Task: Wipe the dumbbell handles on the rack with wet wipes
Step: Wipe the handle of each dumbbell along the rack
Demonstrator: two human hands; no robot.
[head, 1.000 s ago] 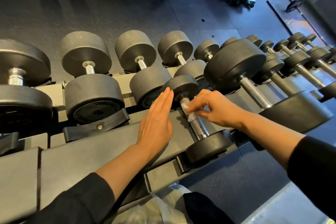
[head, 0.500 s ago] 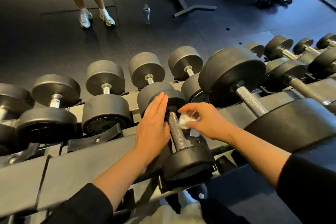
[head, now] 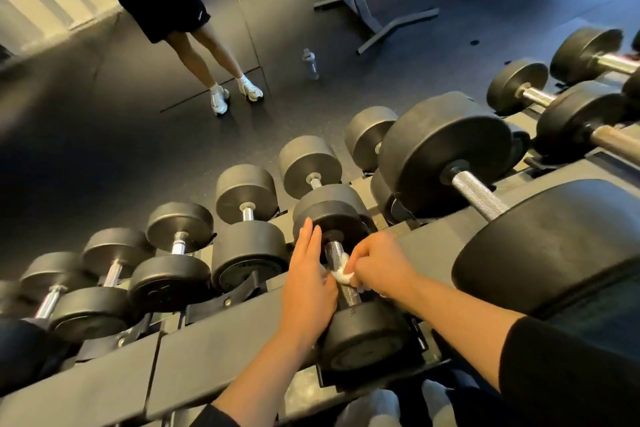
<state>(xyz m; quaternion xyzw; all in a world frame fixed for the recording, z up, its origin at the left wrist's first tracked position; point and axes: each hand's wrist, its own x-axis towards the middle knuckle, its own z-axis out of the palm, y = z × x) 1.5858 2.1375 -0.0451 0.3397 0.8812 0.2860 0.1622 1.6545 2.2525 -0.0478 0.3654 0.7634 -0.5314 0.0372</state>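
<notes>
Item in progress: small dumbbell (head: 349, 295), lower centre of frame, lying on the rack (head: 207, 364). Right hand (head: 381, 269) is pinching a white wet wipe (head: 343, 277) against the knurled handle (head: 337, 255), mid-length. Left hand (head: 306, 282) is lying flat, fingers straight, alongside the handle. Remaining: larger dumbbell handle (head: 479, 196) at right and the lower row (head: 180, 243) at left are looking untouched, judging by position; most of the task is outstanding.

Dark rubber floor (head: 104, 156), tile seams visible. Light patch upper left. Metal stand base (head: 377, 19) at top centre. Water bottle (head: 310, 64) upright on floor. Bystander (head: 194, 28), white sneakers.
</notes>
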